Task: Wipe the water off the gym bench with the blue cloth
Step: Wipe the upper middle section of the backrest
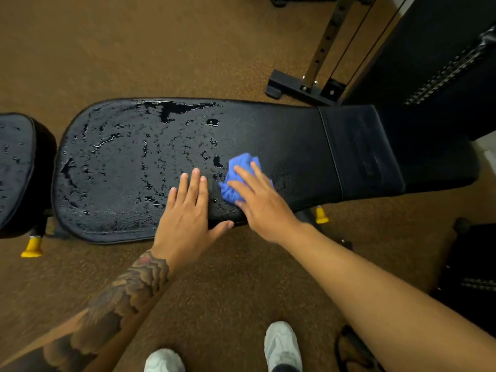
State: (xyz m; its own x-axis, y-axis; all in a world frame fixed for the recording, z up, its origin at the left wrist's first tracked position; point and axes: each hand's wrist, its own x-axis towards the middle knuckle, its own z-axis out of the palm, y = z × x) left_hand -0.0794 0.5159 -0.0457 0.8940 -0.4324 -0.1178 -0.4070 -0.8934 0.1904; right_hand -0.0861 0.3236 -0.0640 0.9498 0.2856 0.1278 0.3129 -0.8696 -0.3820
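A black padded gym bench (295, 140) lies across the view. Its left two thirds carry patches and beads of water (120, 157); the right part looks dry and matt. A crumpled blue cloth (239, 173) rests on the pad near the front edge, at the boundary between wet and dry. My right hand (257, 200) presses flat on the cloth, fingers spread over it. My left hand (188, 208) lies flat on the wet pad just left of the cloth, fingers apart, thumb along the bench's front edge.
A second wet black pad (16, 167) sits at the far left. Yellow feet (32, 248) (321, 215) show under the bench. A rack base with perforated upright (308, 84) and a dark machine (434, 63) stand behind. My white shoes (281, 345) are on brown floor.
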